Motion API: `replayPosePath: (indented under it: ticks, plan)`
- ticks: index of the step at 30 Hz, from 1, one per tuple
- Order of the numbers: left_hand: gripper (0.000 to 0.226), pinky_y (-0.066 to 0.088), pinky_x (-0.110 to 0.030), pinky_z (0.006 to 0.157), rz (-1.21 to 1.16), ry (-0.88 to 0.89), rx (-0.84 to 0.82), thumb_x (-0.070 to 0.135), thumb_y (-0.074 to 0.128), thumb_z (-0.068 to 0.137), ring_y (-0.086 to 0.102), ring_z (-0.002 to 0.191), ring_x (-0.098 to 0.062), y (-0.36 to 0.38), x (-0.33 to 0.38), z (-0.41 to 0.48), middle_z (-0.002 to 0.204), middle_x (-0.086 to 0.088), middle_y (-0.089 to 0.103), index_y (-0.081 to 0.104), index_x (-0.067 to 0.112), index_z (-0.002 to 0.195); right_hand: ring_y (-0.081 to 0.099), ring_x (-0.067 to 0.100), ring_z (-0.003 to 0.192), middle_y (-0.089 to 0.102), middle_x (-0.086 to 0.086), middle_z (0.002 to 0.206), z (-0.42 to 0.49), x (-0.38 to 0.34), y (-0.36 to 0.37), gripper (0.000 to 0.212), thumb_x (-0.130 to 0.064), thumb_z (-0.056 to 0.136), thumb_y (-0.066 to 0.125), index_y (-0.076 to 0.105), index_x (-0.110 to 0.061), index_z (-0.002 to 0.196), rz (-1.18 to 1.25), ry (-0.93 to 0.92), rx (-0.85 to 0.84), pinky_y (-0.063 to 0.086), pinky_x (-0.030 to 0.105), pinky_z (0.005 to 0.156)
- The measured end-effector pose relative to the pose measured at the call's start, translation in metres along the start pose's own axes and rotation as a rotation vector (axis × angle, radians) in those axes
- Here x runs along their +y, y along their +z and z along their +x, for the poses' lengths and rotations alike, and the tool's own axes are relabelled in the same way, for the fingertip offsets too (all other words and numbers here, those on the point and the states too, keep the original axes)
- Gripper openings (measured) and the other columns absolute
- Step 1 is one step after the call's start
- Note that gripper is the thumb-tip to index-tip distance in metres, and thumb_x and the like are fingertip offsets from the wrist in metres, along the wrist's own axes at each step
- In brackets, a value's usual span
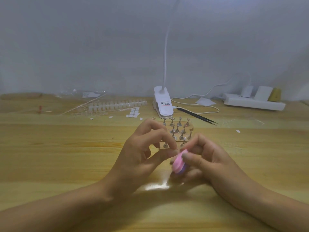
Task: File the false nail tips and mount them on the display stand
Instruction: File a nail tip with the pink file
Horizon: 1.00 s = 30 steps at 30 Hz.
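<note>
My right hand [205, 158] grips a pink and purple file block [179, 163] between thumb and fingers, low over the wooden table. My left hand [143, 153] pinches something small between thumb and forefinger right against the block's top end; it is too small and blurred to make out. Just behind both hands stands the display stand [179, 131], a clear base with several small metal holders, partly hidden by my fingers. A strip of clear false nail tips [117, 105] lies farther back on the left.
A white clip lamp [163, 102] with its cord stands behind the stand. Black tweezers [197, 116] lie to its right. A white power strip [254, 102] sits at the back right. White adhesive tabs [133, 112] and plastic bags [87, 94] lie at the back left.
</note>
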<state>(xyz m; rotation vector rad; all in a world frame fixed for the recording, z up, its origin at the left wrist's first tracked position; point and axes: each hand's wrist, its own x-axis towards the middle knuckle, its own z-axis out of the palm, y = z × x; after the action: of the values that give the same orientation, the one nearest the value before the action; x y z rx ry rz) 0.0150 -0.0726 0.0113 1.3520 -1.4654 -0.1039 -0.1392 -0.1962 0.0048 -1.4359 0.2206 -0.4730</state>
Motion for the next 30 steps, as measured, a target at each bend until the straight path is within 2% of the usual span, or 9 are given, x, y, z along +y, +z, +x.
replayPosePath:
  ticks: [2, 6, 9, 13, 17, 22, 24, 28, 30]
  plan:
    - [0.004, 0.043, -0.032, 0.056, 0.000, 0.011, -0.014, 0.031, 0.068, 0.083, 0.052, 0.083, -0.014, 0.0005, -0.0001, -0.0009, 0.096, 0.010, 0.051, 0.066, 0.028, 0.081, 0.074, 0.033, 0.080, 0.072, 0.019, 0.092, -0.0003, 0.0001, 0.0012, 0.024, -0.025, 0.087, 0.076, 0.057, -0.010, 0.091, -0.019, -0.020, -0.035, 0.059, 0.030, 0.057]
    - [0.007, 0.042, -0.032, 0.055, -0.012, -0.005, -0.011, 0.033, 0.069, 0.083, 0.052, 0.082, -0.014, 0.0003, 0.0004, -0.0011, 0.096, 0.011, 0.051, 0.068, 0.027, 0.081, 0.074, 0.029, 0.075, 0.072, 0.015, 0.087, 0.0004, -0.0014, -0.0002, 0.021, -0.028, 0.081, 0.080, 0.062, -0.018, 0.084, 0.009, -0.057, 0.104, 0.057, 0.029, 0.055]
    - [0.007, 0.043, -0.027, 0.054, -0.011, -0.012, -0.009, 0.034, 0.068, 0.083, 0.053, 0.082, -0.013, 0.0002, -0.0005, -0.0003, 0.095, 0.014, 0.051, 0.067, 0.028, 0.080, 0.074, 0.033, 0.082, 0.073, 0.017, 0.097, -0.0012, 0.0008, 0.0018, 0.022, -0.025, 0.087, 0.075, 0.056, -0.013, 0.090, -0.033, -0.025, -0.075, 0.059, 0.031, 0.061]
    - [0.011, 0.042, -0.025, 0.054, -0.044, -0.057, 0.007, 0.040, 0.068, 0.082, 0.052, 0.080, -0.012, -0.0005, -0.0017, 0.0002, 0.096, 0.015, 0.051, 0.068, 0.029, 0.079, 0.074, 0.035, 0.086, 0.073, 0.016, 0.095, -0.0005, -0.0002, 0.0007, 0.019, -0.026, 0.085, 0.073, 0.059, -0.015, 0.090, -0.024, -0.094, 0.067, 0.058, 0.028, 0.058]
    - [0.011, 0.041, -0.023, 0.054, -0.021, -0.046, 0.003, 0.040, 0.068, 0.082, 0.052, 0.080, -0.012, -0.0002, -0.0025, 0.0002, 0.096, 0.016, 0.051, 0.067, 0.030, 0.081, 0.074, 0.035, 0.085, 0.072, 0.017, 0.100, -0.0005, 0.0018, 0.0027, 0.022, -0.024, 0.086, 0.076, 0.057, -0.014, 0.092, -0.041, -0.063, -0.033, 0.059, 0.030, 0.060]
    - [0.010, 0.041, -0.024, 0.054, -0.024, -0.052, -0.006, 0.038, 0.069, 0.082, 0.052, 0.080, -0.011, -0.0001, -0.0018, 0.0001, 0.094, 0.016, 0.051, 0.068, 0.029, 0.079, 0.074, 0.032, 0.083, 0.073, 0.013, 0.095, 0.0007, -0.0019, -0.0005, 0.023, -0.025, 0.086, 0.074, 0.057, -0.012, 0.094, -0.066, -0.096, 0.096, 0.058, 0.030, 0.059]
    - [0.010, 0.041, -0.022, 0.055, -0.020, -0.048, -0.008, 0.037, 0.069, 0.081, 0.052, 0.080, -0.013, -0.0001, -0.0016, -0.0002, 0.094, 0.015, 0.051, 0.069, 0.027, 0.079, 0.075, 0.031, 0.082, 0.072, 0.013, 0.097, -0.0002, -0.0001, 0.0014, 0.021, -0.022, 0.088, 0.074, 0.058, -0.016, 0.097, -0.095, -0.076, -0.015, 0.059, 0.031, 0.059]
    - [0.010, 0.042, -0.026, 0.055, -0.050, -0.081, -0.007, 0.035, 0.073, 0.081, 0.052, 0.080, -0.012, -0.0006, -0.0009, -0.0007, 0.094, 0.015, 0.052, 0.069, 0.025, 0.079, 0.074, 0.027, 0.084, 0.071, 0.011, 0.092, -0.0007, -0.0036, 0.0000, 0.026, -0.021, 0.091, 0.067, 0.057, -0.021, 0.115, -0.140, -0.190, 0.122, 0.059, 0.030, 0.059]
    - [0.011, 0.042, -0.027, 0.055, -0.041, -0.068, -0.011, 0.036, 0.071, 0.082, 0.052, 0.080, -0.012, -0.0005, -0.0005, -0.0009, 0.095, 0.014, 0.052, 0.069, 0.025, 0.079, 0.074, 0.026, 0.082, 0.072, 0.011, 0.092, -0.0010, -0.0038, 0.0019, 0.029, -0.021, 0.089, 0.065, 0.057, -0.024, 0.117, -0.166, -0.148, 0.036, 0.060, 0.032, 0.058]
